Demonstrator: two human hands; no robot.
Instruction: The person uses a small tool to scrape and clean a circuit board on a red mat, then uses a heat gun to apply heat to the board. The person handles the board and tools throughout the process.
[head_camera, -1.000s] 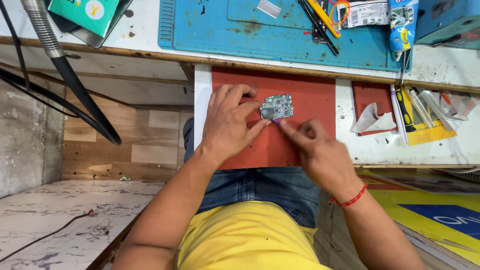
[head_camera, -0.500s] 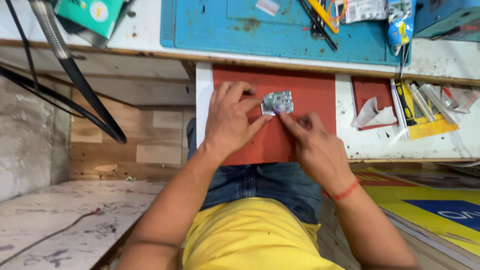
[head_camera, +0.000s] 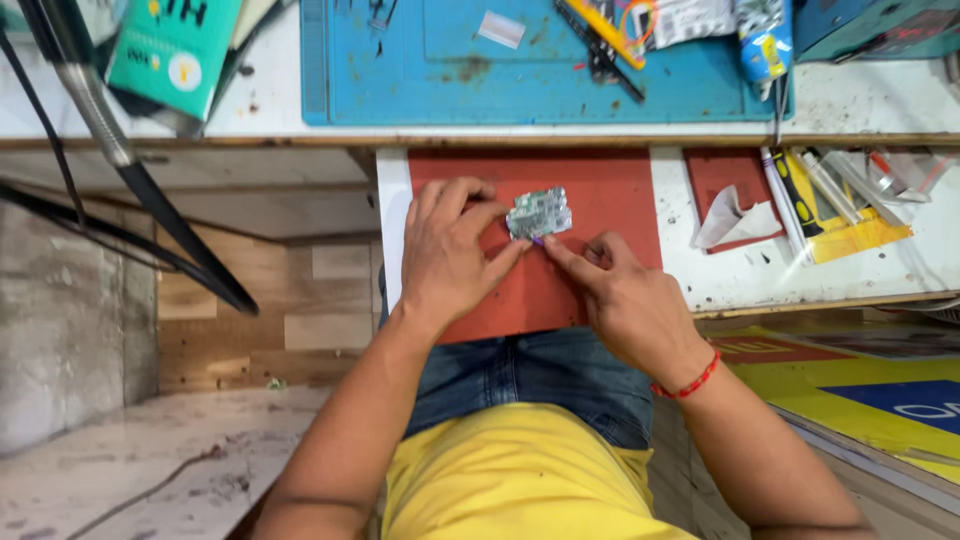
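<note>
**While both hands close on a small circuit board, fine work sits at its lower edge**

While the left hand (head_camera: 445, 255) steadies the small circuit board (head_camera: 539, 213) on the red mat (head_camera: 610, 195), its fingers curl over the board's left side and the thumb presses up against the lower left corner. The right hand (head_camera: 620, 300) comes in from below the board, forefinger and thumb pressed together on something thin with a purple tip (head_camera: 537, 241) that touches the board's bottom edge; what it is cannot be made out. The step in hand looks like picking or prying at a point on that edge. Any next move there would call for a steady hold and a light, exact touch, since the board is small and half covered by fingers.

Above the board, past the desk edge, lies a blue work mat (head_camera: 520, 75) with tweezers (head_camera: 600, 50) and a glue tube (head_camera: 765, 45). Right of the board lie a crumpled tissue (head_camera: 735, 218) and a yellow pack of tools (head_camera: 835, 205). Far left of the board, a black lamp arm (head_camera: 150, 210) crosses the view. None of these crowd the hands.
</note>
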